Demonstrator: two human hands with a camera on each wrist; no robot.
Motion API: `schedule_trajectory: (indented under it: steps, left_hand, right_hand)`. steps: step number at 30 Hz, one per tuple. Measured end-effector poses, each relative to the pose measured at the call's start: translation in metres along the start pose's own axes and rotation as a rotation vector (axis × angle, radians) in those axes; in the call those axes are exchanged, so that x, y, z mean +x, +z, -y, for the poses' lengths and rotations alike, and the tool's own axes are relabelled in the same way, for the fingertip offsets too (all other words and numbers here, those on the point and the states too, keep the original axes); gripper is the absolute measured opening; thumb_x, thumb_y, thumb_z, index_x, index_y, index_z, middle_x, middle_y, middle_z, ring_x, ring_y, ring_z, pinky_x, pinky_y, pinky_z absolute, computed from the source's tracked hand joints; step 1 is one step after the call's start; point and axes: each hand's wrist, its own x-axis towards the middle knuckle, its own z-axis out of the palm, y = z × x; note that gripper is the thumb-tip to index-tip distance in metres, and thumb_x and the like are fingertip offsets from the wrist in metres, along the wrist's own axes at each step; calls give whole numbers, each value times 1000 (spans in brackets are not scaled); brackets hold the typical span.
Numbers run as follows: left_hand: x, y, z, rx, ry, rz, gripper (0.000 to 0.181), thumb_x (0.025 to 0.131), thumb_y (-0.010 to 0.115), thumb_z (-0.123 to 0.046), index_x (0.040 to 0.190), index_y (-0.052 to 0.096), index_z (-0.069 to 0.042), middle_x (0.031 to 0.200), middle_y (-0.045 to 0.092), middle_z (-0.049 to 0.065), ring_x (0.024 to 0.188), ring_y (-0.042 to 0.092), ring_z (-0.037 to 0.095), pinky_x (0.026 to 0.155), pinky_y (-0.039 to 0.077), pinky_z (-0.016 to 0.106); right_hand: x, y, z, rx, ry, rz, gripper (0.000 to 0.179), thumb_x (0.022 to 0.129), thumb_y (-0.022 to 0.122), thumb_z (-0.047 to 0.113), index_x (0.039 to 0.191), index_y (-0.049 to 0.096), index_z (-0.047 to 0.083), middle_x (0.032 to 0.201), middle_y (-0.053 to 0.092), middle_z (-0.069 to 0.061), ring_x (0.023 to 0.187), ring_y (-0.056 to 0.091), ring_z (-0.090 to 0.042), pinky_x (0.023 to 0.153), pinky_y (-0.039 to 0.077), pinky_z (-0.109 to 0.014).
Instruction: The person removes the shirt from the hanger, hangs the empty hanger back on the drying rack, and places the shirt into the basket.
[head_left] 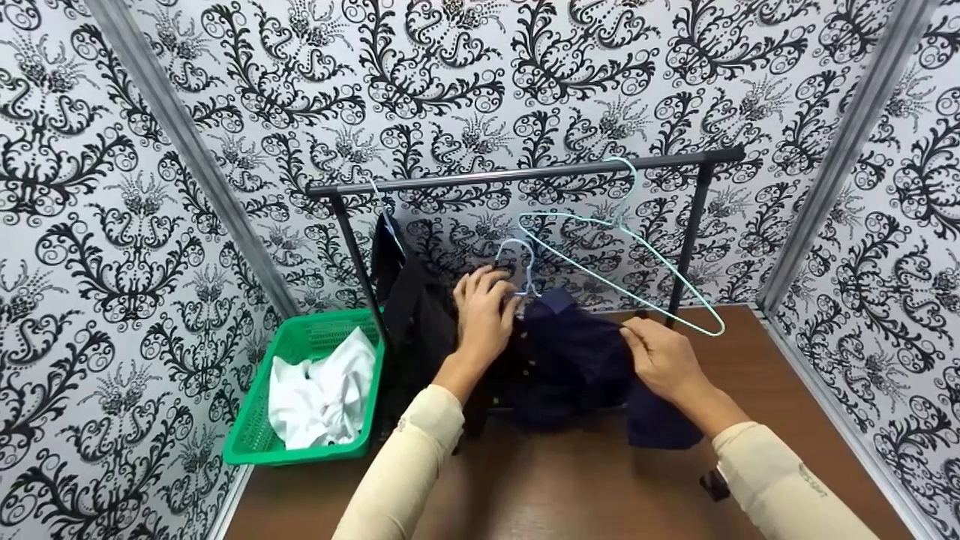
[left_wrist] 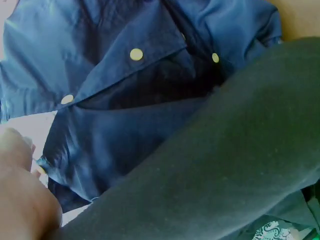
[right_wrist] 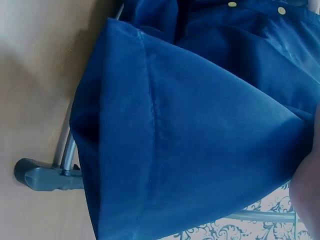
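A dark navy button shirt (head_left: 574, 360) with pale gold buttons hangs in front of the rack, its front partly unfastened. A light blue hanger (head_left: 529, 281) shows its hook above the collar, below the rail and off it. My left hand (head_left: 481, 311) curls its fingers at the hanger's neck beside the collar; dark cloth hides part of the grip. On the right, my right hand (head_left: 664, 356) pinches the shirt near the shoulder, drawing the cloth outward. In the right wrist view the shirt's sleeve (right_wrist: 200, 135) hangs wide from that hand.
A dark rack rail (head_left: 480, 178) crosses the back. A mint hanger (head_left: 622, 225) hangs bare at its right, a black garment (head_left: 416, 315) at its left. The green basket (head_left: 251, 442) with white cloth (head_left: 322, 397) stands left on the brown table (head_left: 555, 487).
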Motion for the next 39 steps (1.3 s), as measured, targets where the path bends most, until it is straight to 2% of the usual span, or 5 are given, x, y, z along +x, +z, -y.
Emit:
schedule_trajectory:
  steps: [6,12,17,27,39]
  left_hand:
    - [-2,-2,0,33,-14,37,22,96,75,-32,96,76,-10,94,75,7,98,70,28,107,45,45]
    - [0,-1,-6,20,-1,28,15,96,77,-26,97,80,-12,92,75,5,90,72,26,90,49,40]
    - [2,2,-8,33,-23,52,11,97,76,-23,101,80,-13,93,76,3,89,73,23,85,50,39]
    - [6,2,-16,-11,-58,89,11,96,76,-18,106,79,-14,96,77,2,89,73,20,80,50,40]
    - [5,-1,-13,-126,-141,142,12,96,77,-17,107,79,-13,99,78,1,93,75,19,85,49,42]
  right_hand:
    - [2,5,1,-31,17,-8,7,95,74,5,92,71,11,76,66,-6,67,57,-21,58,48,-40]
    - [8,6,-1,-40,16,-23,3,95,74,5,96,76,8,85,76,-7,75,60,-27,69,49,-41]
    - [18,6,3,-52,114,-3,9,97,72,8,100,78,4,92,79,-14,85,66,-35,80,48,-47]
    - [46,19,42,81,176,186,49,101,73,29,145,65,9,136,73,-16,127,66,-39,114,48,-57]
    - [72,37,61,102,308,223,34,99,73,21,132,75,16,128,78,-14,118,74,-38,102,56,-56]
